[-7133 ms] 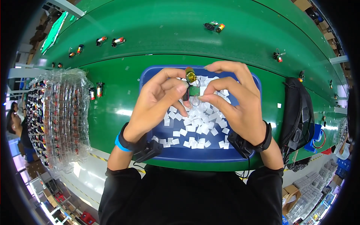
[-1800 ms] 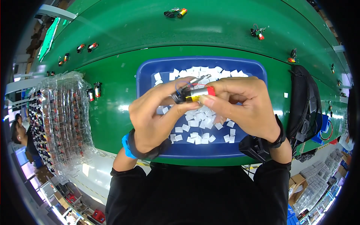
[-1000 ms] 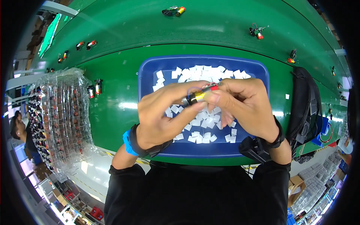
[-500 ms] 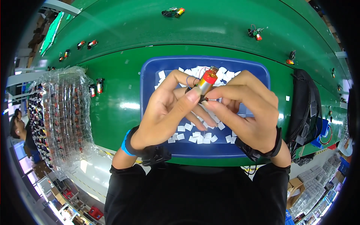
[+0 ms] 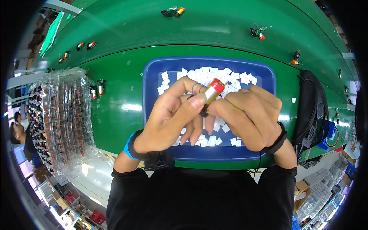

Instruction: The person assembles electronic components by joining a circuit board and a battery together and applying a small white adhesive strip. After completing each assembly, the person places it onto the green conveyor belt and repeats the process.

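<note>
red end up, gripping tilted gold cylinder (image 5: 213, 91) btwn thumb + fingers of l hand (image 5: 166, 120), over blue tray (image 5: 209, 59) w/ white squares (image 5: 209, 141) inside. touching black part (image 5: 204, 112) at its lower end w/ curled r hand (image 5: 249, 117), can't tell if gripped. w/ similar units (image 5: 101, 87) on green desk (image 5: 109, 119), l of tray, nr clear plastic stack (image 5: 63, 122).

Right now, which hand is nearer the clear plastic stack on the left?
Left. The left hand is right of the clear plastic stack, not touching it; the right hand is farther right, beyond the left.
</note>
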A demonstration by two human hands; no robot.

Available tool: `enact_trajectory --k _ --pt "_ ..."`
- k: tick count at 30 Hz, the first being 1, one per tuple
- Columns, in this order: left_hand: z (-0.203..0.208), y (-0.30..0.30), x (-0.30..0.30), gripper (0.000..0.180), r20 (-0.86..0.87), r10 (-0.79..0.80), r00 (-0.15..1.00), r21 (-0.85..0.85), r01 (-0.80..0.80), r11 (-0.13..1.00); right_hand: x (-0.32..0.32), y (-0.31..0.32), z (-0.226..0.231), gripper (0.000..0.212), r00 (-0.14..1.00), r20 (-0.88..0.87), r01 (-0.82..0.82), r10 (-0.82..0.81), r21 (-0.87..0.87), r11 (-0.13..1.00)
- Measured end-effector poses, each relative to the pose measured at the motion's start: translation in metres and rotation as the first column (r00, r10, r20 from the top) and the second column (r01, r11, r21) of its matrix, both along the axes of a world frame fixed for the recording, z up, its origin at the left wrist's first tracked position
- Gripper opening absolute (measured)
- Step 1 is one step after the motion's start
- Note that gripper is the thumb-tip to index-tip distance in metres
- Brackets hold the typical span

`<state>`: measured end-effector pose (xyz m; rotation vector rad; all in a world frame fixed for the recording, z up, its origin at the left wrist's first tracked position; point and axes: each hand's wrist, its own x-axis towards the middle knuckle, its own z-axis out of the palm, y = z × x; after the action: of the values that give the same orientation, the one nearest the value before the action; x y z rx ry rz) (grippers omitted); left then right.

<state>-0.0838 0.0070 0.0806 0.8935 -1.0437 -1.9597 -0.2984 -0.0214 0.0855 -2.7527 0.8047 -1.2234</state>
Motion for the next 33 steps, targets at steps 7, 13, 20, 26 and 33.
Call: enact_trajectory --k 7,13,20,26,33 --pt "-0.010 -0.004 0.012 0.027 -0.118 -0.019 0.993 -0.093 0.008 0.996 -0.007 -0.002 0.021 0.031 0.941 0.330 -0.124 -0.071 0.533 0.837" --pt "-0.001 -0.002 0.003 0.030 0.012 -0.004 1.000 -0.108 0.005 0.994 -0.005 -0.004 0.010 0.034 0.982 0.186 -0.095 0.035 0.325 0.941" --pt "0.000 -0.003 0.003 0.027 0.025 -0.005 1.000 -0.121 0.008 0.993 -0.011 -0.006 -0.005 0.039 0.968 0.205 -0.179 0.147 0.149 0.972" --pt "0.023 -0.039 0.013 0.024 0.240 -0.066 0.968 -0.137 0.101 0.985 -0.009 -0.010 0.005 0.043 1.000 0.026 0.015 -0.017 0.096 0.995" --pt "-0.063 -0.202 0.120 0.050 0.871 0.329 0.366 -0.395 0.121 0.910 -0.012 -0.011 0.009 0.041 0.988 -0.122 0.117 -0.094 0.199 0.973"
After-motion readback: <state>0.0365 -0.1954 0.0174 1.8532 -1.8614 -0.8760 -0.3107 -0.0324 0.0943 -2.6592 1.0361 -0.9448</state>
